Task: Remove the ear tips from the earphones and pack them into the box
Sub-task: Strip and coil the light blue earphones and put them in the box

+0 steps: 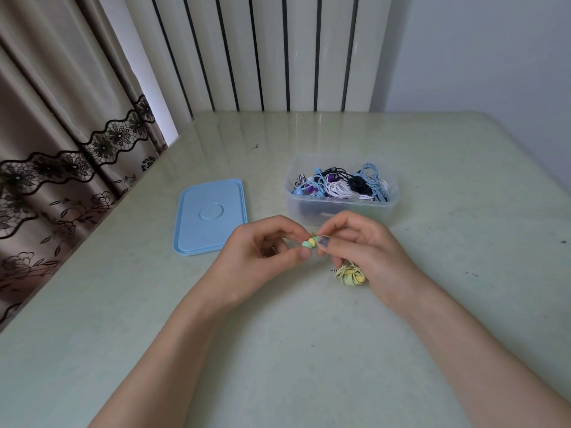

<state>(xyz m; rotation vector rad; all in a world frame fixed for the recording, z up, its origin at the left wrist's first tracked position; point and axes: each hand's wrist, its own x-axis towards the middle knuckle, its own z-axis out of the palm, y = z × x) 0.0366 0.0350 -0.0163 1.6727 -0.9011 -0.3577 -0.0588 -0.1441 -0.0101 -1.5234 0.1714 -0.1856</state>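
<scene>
clear box [340, 208] of tangled earphones [338, 185], lid [211, 216] off

Before you lies a pale green bench [309, 350], its glossy top marked with a few small dark specks. To your left hangs a brown curtain [46, 118] trimmed with black lace. Behind the bench stands a white ribbed radiator [262, 50] against a pale wall [479, 57].

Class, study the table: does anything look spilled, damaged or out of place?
Nothing stands out. The blue lid lies flat beside the open box of tangled earphones, as the job needs. Both hands, left hand and right hand, pinch a yellow-green earbud.
</scene>
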